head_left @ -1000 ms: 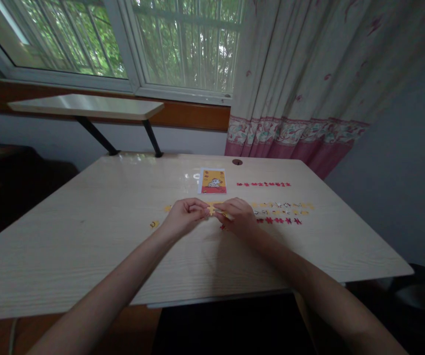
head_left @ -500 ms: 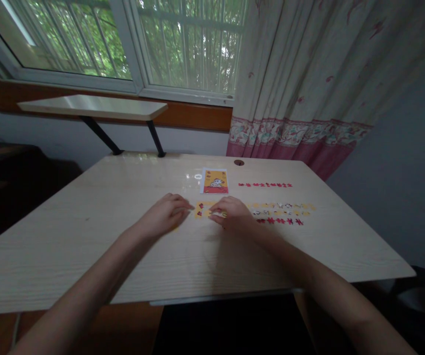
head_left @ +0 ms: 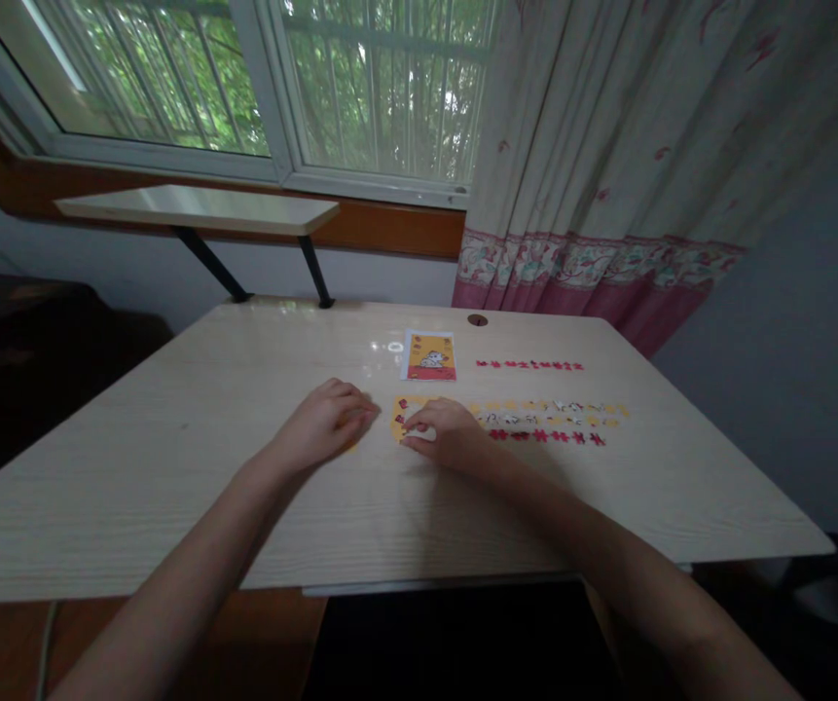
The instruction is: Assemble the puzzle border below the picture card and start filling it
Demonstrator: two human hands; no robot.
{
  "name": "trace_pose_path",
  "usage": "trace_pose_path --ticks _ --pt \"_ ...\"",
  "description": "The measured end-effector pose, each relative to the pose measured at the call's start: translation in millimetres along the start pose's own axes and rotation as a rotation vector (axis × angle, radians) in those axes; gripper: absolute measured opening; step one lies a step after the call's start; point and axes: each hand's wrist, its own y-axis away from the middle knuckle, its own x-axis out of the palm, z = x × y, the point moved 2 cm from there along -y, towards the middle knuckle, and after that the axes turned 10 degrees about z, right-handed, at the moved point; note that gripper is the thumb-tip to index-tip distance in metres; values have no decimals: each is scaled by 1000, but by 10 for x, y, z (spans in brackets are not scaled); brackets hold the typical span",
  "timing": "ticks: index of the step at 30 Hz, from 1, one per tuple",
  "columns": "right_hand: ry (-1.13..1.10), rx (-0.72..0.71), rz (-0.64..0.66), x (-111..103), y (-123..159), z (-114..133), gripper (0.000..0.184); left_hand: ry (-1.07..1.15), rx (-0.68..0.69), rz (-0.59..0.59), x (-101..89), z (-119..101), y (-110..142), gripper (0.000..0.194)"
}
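Note:
Small yellow jigsaw pieces [head_left: 399, 405] with red marks lie joined at the table's middle. The fingertips of my right hand [head_left: 448, 430] pinch a yellow jigsaw piece [head_left: 396, 432] at the near left end of this group. Left of it, my left hand [head_left: 327, 421] is low over the table, thumb and fingers closed together. Whatever its fingertips hold is hidden; a bit of yellow [head_left: 350, 447] shows beneath the hand. Behind the pieces lies a picture card [head_left: 431, 356] with a white animal on yellow and red.
Rows of yellow and white pieces [head_left: 557, 421] stretch to the right, with a row of red pieces [head_left: 550, 437] nearer me and another red row [head_left: 530, 365] farther back. A raised shelf [head_left: 200, 207] stands at the table's back left. A curtain [head_left: 571, 258] hangs behind the table.
My hands were together at a yellow piece and have parted; the left moved left over the loose yellow pieces. My right hand has shifted slightly left along the joined pieces. The view turned slightly left.

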Motion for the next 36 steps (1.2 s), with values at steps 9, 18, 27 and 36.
trace_pose_path --ticks 9,18,27,36 --pt "11 -10 68 -6 -52 65 14 -69 -349 -29 -334 431 268 25" --pt "40 73 213 40 -540 55 18 165 -369 185 -287 464 328 32" --pt "62 75 270 43 -650 81 27 287 -385 341 -235 442 350 34" --pt "-35 40 353 -541 -129 -290 9 376 -366 327 -247 467 346 22"
